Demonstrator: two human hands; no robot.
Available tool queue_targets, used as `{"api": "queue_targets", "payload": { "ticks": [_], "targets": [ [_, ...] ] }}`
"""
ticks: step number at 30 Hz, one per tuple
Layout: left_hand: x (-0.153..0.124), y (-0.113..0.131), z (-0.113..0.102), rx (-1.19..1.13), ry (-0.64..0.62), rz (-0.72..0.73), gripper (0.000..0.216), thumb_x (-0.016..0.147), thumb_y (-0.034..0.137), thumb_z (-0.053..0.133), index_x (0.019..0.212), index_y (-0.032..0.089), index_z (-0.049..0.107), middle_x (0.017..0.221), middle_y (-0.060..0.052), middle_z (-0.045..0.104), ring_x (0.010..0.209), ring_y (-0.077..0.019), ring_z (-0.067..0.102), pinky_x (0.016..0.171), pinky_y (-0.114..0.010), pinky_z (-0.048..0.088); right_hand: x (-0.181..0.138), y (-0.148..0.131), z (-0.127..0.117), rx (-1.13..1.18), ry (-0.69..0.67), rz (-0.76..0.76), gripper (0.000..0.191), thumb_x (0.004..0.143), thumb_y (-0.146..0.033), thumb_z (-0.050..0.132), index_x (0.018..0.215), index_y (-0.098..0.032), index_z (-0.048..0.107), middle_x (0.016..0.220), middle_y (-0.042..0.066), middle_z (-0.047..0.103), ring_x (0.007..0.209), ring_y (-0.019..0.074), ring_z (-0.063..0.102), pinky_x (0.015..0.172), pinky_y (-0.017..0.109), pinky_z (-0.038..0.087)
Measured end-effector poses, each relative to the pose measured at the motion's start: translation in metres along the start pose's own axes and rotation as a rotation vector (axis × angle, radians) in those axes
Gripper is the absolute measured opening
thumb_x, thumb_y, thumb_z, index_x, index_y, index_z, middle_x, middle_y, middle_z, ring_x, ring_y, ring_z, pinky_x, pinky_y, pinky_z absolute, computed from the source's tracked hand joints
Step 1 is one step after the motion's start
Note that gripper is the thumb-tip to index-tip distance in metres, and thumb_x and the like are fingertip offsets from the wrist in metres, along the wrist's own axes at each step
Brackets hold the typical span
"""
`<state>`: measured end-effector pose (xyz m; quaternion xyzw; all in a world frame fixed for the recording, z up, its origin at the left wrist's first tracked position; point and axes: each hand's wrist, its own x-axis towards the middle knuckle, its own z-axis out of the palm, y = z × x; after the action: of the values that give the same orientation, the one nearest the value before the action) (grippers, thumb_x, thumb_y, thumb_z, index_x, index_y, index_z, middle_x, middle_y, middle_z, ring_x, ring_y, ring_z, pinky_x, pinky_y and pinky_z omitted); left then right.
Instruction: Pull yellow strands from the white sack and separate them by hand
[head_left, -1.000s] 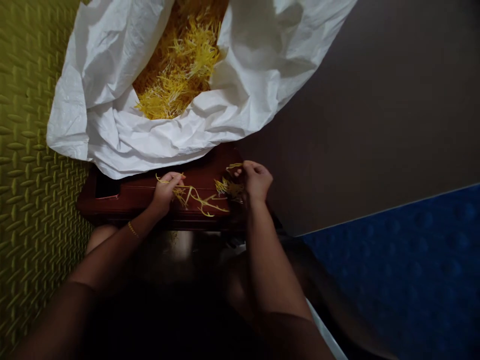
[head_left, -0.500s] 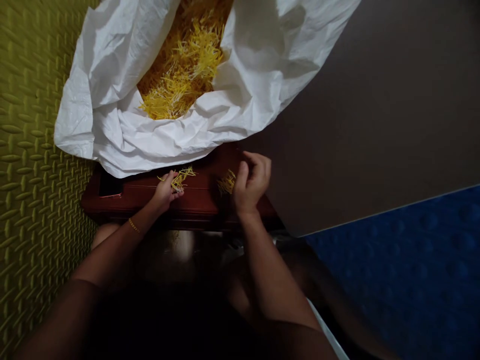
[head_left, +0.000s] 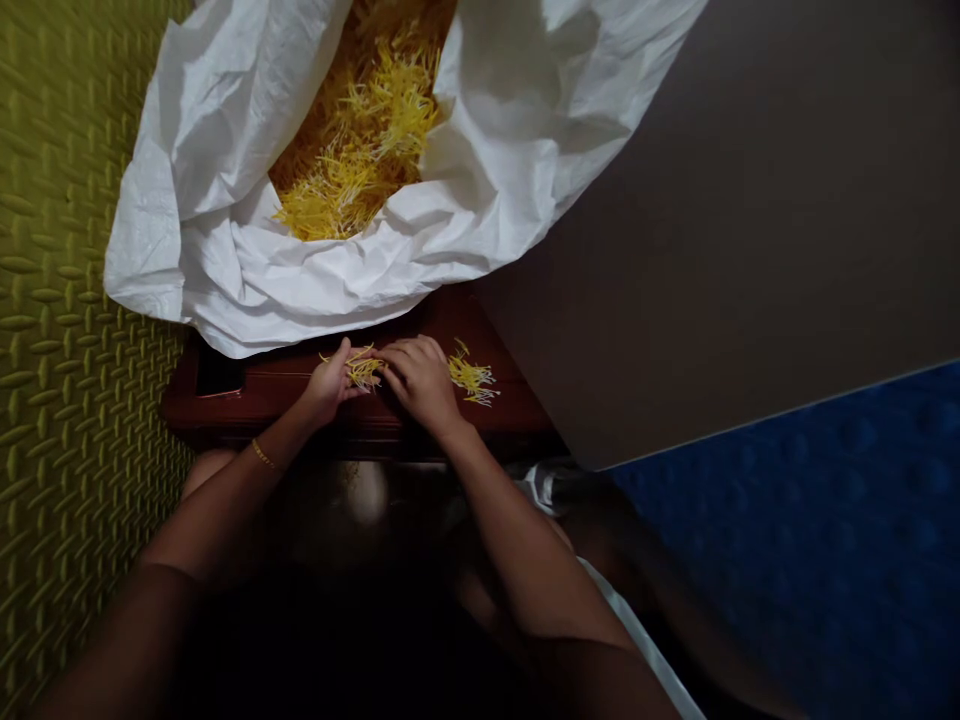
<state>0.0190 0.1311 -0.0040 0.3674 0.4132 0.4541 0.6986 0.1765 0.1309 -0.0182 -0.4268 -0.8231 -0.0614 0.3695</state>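
Observation:
My left hand holds a small bunch of thin yellow strands with pale ends, the thumb lying across them. From the right, my right hand reaches to the same bunch, its fingertips pinched close together at the strands; what lies between them is too small to make out. A loose pile of the same strands rests on the reddish-brown bench, just right of my right hand. Beyond both hands a white sack lies open, with a mass of yellow strands inside.
A dark phone-like slab lies at the bench's left end. Yellow embossed matting rises along the left side. A brown flat panel is at the right, with a blue textured surface below it.
My right hand has moved left from above the loose pile to the bunch in my left hand. The pile on the bench now shows fully. My left hand has barely moved.

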Motion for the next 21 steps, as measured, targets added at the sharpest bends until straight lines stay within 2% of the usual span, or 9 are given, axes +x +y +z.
{"api": "queue_targets", "payload": {
  "ticks": [2, 4, 7, 9, 12, 15, 17, 21],
  "targets": [
    [-0.001, 0.004, -0.003, 0.019, -0.027, -0.024, 0.043, 0.085, 0.052, 0.043, 0.106, 0.018, 0.055, 0.089, -0.006, 0.066, 0.066, -0.0124, 0.063, 0.065, -0.027, 0.051, -0.001, 0.001, 0.001, 0.067, 0.012, 0.070, 0.020, 0.087, -0.028, 0.048, 0.096, -0.021, 0.065, 0.091, 0.006, 0.067, 0.089, 0.0221, 0.056, 0.088, 0.039, 0.040],
    [-0.002, 0.009, -0.007, 0.025, -0.113, -0.073, 0.042, 0.083, 0.050, 0.047, 0.114, 0.021, 0.050, 0.097, -0.007, 0.065, 0.071, -0.0152, 0.065, 0.066, -0.031, 0.052, -0.001, 0.003, 0.002, 0.178, 0.053, 0.182, 0.019, 0.086, -0.028, 0.049, 0.089, -0.020, 0.066, 0.087, 0.006, 0.068, 0.084, 0.0210, 0.057, 0.082, 0.035, 0.043],
    [-0.003, 0.017, -0.015, 0.061, -0.215, -0.108, 0.047, 0.081, 0.051, 0.051, 0.119, 0.023, 0.048, 0.111, -0.010, 0.062, 0.080, -0.0184, 0.066, 0.062, -0.028, 0.052, -0.002, 0.007, 0.006, 0.415, 0.133, 0.386, 0.019, 0.084, -0.031, 0.051, 0.086, -0.019, 0.066, 0.085, 0.005, 0.069, 0.080, 0.0189, 0.060, 0.076, 0.031, 0.045],
    [-0.002, 0.021, -0.020, 0.102, -0.183, -0.077, 0.050, 0.080, 0.053, 0.051, 0.118, 0.022, 0.049, 0.119, -0.013, 0.058, 0.079, -0.0182, 0.066, 0.060, -0.026, 0.051, -0.002, 0.011, 0.007, 0.539, 0.181, 0.493, 0.020, 0.081, -0.033, 0.053, 0.085, -0.018, 0.066, 0.083, 0.004, 0.068, 0.077, 0.0176, 0.060, 0.073, 0.029, 0.045],
    [0.003, 0.023, -0.023, 0.189, -0.026, 0.063, 0.046, 0.079, 0.050, 0.054, 0.110, 0.016, 0.056, 0.123, -0.015, 0.056, 0.071, -0.0130, 0.063, 0.062, -0.025, 0.050, -0.001, 0.012, 0.006, 0.617, 0.210, 0.559, 0.020, 0.076, -0.034, 0.057, 0.082, -0.017, 0.066, 0.079, 0.002, 0.067, 0.075, 0.0161, 0.059, 0.074, 0.028, 0.044],
    [0.007, 0.019, -0.021, 0.274, 0.079, 0.215, 0.036, 0.076, 0.038, 0.062, 0.103, 0.015, 0.061, 0.122, -0.012, 0.057, 0.074, -0.0092, 0.060, 0.069, -0.024, 0.048, 0.000, 0.008, 0.007, 0.748, 0.149, 0.598, 0.019, 0.071, -0.035, 0.061, 0.077, -0.018, 0.066, 0.074, 0.001, 0.066, 0.070, 0.0145, 0.057, 0.071, 0.027, 0.043],
    [0.008, 0.016, -0.018, 0.278, 0.051, 0.242, 0.035, 0.074, 0.035, 0.064, 0.104, 0.017, 0.062, 0.121, -0.010, 0.058, 0.082, -0.0100, 0.060, 0.076, -0.026, 0.047, 0.001, 0.003, 0.007, 0.897, 0.069, 0.656, 0.020, 0.068, -0.036, 0.063, 0.076, -0.018, 0.065, 0.069, 0.000, 0.065, 0.063, 0.0131, 0.055, 0.065, 0.027, 0.043],
    [0.006, 0.012, -0.014, 0.241, -0.060, 0.204, 0.038, 0.074, 0.038, 0.063, 0.108, 0.020, 0.061, 0.116, -0.008, 0.061, 0.090, -0.0120, 0.059, 0.087, -0.032, 0.043, 0.001, -0.002, 0.008, 1.104, -0.057, 0.748, 0.021, 0.063, -0.037, 0.067, 0.074, -0.019, 0.064, 0.063, -0.001, 0.064, 0.057, 0.0121, 0.055, 0.060, 0.026, 0.044]
  ]
}}
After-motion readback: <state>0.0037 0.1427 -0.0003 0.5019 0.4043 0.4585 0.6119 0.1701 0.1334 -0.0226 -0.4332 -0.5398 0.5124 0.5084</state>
